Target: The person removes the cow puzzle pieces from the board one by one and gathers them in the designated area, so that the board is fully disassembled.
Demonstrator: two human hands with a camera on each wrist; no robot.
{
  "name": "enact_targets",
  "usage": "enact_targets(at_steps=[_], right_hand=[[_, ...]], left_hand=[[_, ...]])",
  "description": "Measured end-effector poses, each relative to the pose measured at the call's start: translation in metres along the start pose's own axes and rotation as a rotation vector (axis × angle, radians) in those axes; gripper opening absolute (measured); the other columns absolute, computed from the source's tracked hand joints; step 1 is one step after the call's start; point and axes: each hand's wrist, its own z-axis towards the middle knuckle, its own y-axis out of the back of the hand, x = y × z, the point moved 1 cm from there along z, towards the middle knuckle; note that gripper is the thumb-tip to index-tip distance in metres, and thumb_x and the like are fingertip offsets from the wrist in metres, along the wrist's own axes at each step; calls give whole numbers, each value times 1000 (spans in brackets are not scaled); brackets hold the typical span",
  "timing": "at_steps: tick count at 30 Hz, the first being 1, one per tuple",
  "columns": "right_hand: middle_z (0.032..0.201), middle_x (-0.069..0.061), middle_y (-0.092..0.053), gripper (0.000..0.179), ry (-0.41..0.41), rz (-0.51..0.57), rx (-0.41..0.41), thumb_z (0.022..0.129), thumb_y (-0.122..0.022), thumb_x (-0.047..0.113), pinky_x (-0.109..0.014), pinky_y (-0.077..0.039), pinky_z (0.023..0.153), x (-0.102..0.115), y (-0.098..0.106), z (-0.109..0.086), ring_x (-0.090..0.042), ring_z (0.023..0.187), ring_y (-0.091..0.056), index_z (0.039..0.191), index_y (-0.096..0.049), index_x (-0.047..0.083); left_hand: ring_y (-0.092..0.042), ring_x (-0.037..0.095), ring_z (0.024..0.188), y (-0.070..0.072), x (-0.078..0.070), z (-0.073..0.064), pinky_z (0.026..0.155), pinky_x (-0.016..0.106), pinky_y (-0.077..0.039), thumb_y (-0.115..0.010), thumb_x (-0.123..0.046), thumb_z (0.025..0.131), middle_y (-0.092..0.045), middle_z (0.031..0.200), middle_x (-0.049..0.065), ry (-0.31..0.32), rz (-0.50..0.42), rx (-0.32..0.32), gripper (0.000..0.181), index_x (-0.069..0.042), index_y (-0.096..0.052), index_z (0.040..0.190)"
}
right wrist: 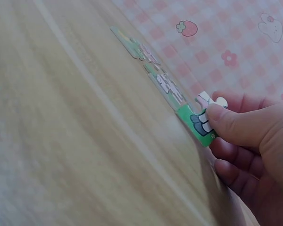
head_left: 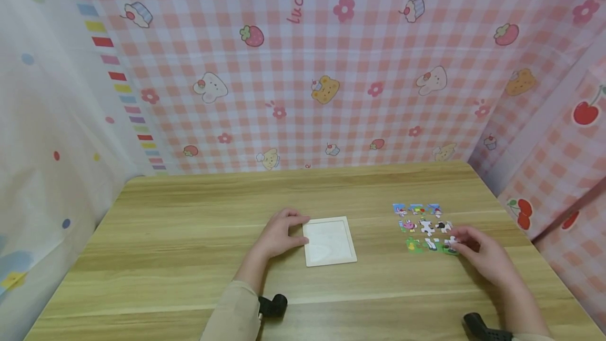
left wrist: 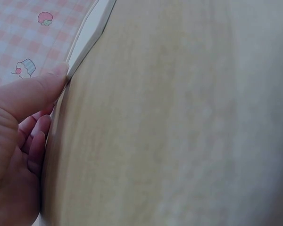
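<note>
A square, pale puzzle tray (head_left: 329, 241) with a raised rim lies flat on the table. At its left edge my left hand (head_left: 280, 233) rests thumb and forefinger, spread apart along the rim. In the left wrist view, the thumb (left wrist: 37, 92) touches a corner of the tray (left wrist: 87, 35). Farther right, my right hand (head_left: 485, 254) pinches a puzzle piece (right wrist: 198, 125) between thumb and fingers. This piece is green and white with dark shoes printed on it. It is at the lower right corner of several other puzzle pieces (head_left: 426, 227), laid out in loose rows.
The wooden table (head_left: 180, 246) reaches back to a pink checked cloth (head_left: 303, 67). More cloth hangs at the left and right sides. A black wrist mount (head_left: 273, 306) sits by the left sleeve, and another black mount (head_left: 485, 329) by the right wrist.
</note>
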Motion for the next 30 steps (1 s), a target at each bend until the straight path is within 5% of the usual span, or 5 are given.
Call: enact_targets(at_steps=[30], right_hand=[[85,-3,-62,20,52,-160,-125,83,-75,-5,-19,-40,60,-10,-4,1,-3,74,-47,102,-73,2]], left_hand=[[-49,33,119,1,-2,0,104,50,-39,-81,-18,83,-56,127,13,9,-6,5,48,-7,-67,128]])
